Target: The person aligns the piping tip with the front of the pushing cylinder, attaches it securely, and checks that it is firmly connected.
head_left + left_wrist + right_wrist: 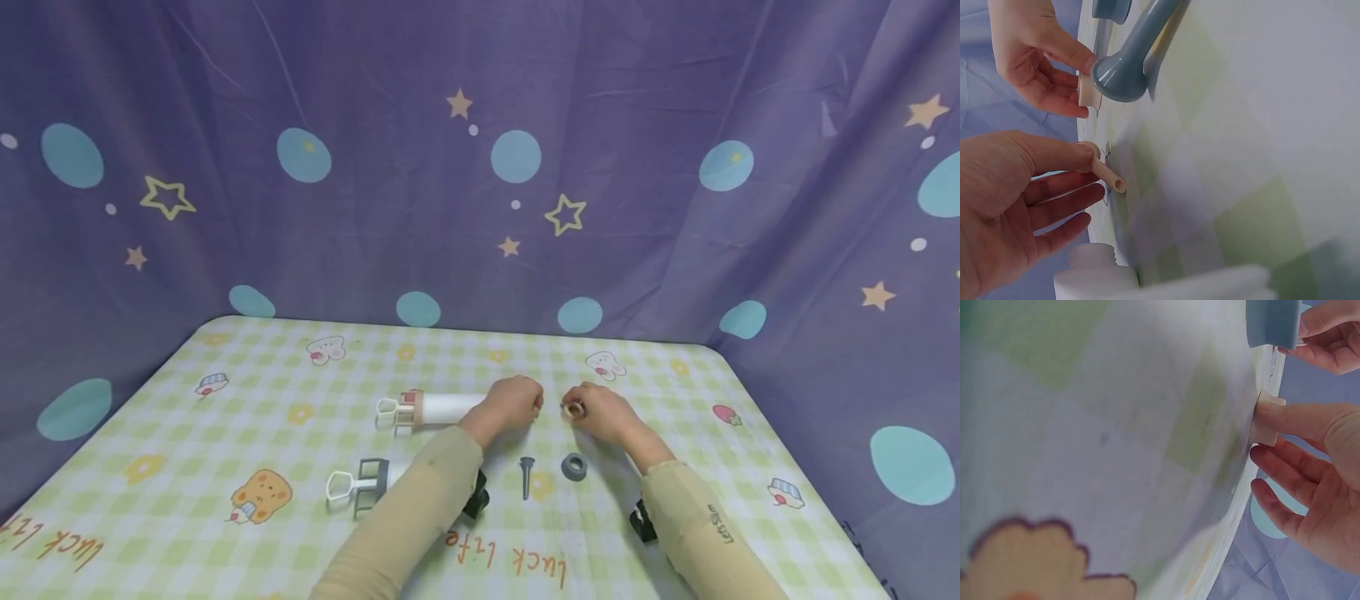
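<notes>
Thumb and index finger of my left hand pinch a beige nozzle, a slim hollow tube with a wider head, seen in the left wrist view. My right hand holds a beige ring cap between thumb and fingers, a short way to the right of the left hand. A white tube with a beige collar and white pull handle lies left of the left hand, its threaded end showing in the left wrist view. Nearer me lie a grey nozzle and a grey ring cap.
Under my left forearm lies a second tube with a grey frame and white handle, partly hidden by the sleeve. A checked cloth with printed cartoons covers the table. Behind it hangs a purple curtain.
</notes>
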### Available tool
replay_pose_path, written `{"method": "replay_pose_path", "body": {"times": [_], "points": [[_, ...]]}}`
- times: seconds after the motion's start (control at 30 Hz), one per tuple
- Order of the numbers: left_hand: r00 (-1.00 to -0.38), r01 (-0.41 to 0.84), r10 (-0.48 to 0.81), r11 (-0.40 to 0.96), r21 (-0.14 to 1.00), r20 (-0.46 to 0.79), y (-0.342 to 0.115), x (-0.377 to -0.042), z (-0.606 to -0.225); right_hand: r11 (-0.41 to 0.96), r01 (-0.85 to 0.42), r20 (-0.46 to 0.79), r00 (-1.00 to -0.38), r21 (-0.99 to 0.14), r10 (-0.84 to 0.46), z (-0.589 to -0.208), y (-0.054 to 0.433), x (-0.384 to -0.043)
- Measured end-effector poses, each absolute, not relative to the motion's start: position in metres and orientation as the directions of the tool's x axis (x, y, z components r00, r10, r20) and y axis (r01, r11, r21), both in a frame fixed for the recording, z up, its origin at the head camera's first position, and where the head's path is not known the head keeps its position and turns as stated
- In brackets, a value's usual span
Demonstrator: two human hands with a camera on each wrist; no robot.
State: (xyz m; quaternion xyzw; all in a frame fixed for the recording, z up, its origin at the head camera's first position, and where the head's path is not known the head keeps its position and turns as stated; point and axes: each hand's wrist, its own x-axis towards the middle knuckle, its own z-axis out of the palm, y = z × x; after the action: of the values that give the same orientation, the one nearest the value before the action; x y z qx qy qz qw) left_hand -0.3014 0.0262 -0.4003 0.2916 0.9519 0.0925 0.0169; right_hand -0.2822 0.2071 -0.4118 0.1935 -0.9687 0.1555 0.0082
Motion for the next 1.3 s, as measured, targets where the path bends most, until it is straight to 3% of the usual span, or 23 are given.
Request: {"method": "replay_pose_path", "body": {"times": [0.4,1.1,1.3], "points": [[-0.834,0.549,0.547,0.815,0.187,0.064,0.023,-0.3,-0.388,0.874,-0.383,0.098,-0.923,-0.299,-0.371,-0.401,0.207,-0.282],[-0.868,0.497,0.478,0.829,0.257,0.136,-0.001,-0.292,-0.374,0.797,-0.407,0.151,-0.912,-0.447,-0.381,-0.396,0.194,-0.269],[-0.867,0.495,0.449,0.827,0.265,0.216,-0.011,-0.288,-0.369,0.77,-0.397,0.157,-0.916,-0.5,-0.37,-0.396,0.187,-0.264]]}}
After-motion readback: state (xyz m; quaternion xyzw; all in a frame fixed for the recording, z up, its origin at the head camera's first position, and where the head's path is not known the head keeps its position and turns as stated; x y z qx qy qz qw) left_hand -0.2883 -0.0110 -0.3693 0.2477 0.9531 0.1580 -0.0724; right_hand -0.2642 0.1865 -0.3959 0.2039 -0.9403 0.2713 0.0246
